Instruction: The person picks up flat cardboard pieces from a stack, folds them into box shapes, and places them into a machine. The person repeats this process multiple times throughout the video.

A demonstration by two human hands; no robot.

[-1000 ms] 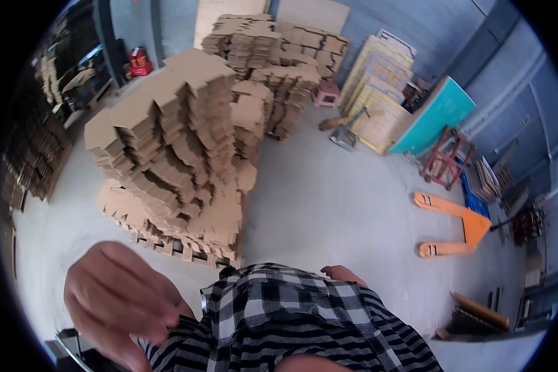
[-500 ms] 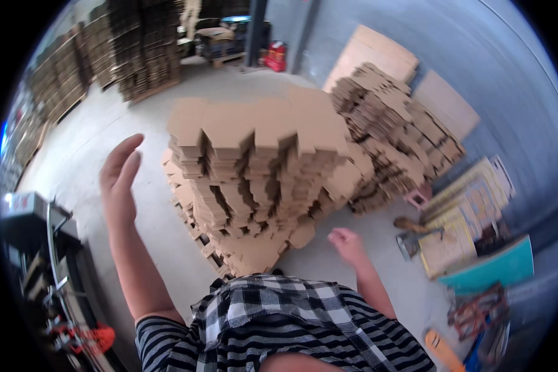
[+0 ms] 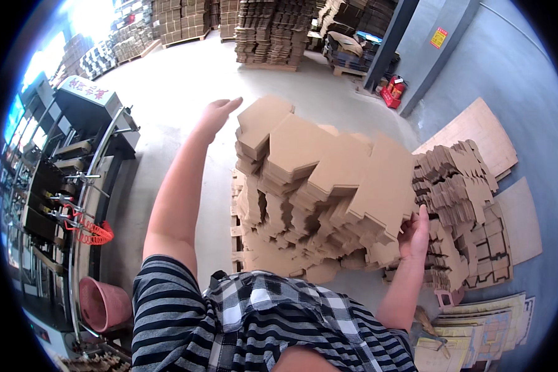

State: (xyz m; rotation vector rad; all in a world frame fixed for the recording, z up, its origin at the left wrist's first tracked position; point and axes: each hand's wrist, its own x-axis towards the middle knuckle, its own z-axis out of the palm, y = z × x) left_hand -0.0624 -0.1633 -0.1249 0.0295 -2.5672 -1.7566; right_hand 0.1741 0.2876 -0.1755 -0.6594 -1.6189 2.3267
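Note:
A tall stack of flat brown die-cut cardboard sheets point(image 3: 328, 158) stands in front of me, its layers offset and leaning. My left hand point(image 3: 220, 118) is raised at the far left of the stack, open, with fingers stretched toward its upper left corner. A narrow gap shows between those fingertips and the cardboard. At the right side of the stack my right hand point(image 3: 416, 235) is open, fingers pointing up along the sheet edges. It seems to touch the cardboard there, though some of its fingers are partly hidden. Neither hand holds a sheet.
A machine point(image 3: 74, 161) with a red coiled hose point(image 3: 96, 232) and a pink bucket point(image 3: 105, 304) lines the left. More cardboard piles point(image 3: 449, 186) lie along the right wall. Far back are palletized stacks point(image 3: 273, 31), a fire extinguisher point(image 3: 393, 92) and a post point(image 3: 390, 43).
My view has turned left, showing more of the machine. My right hand has come from below the stack up to its right side; my left hand has moved closer to its upper left corner.

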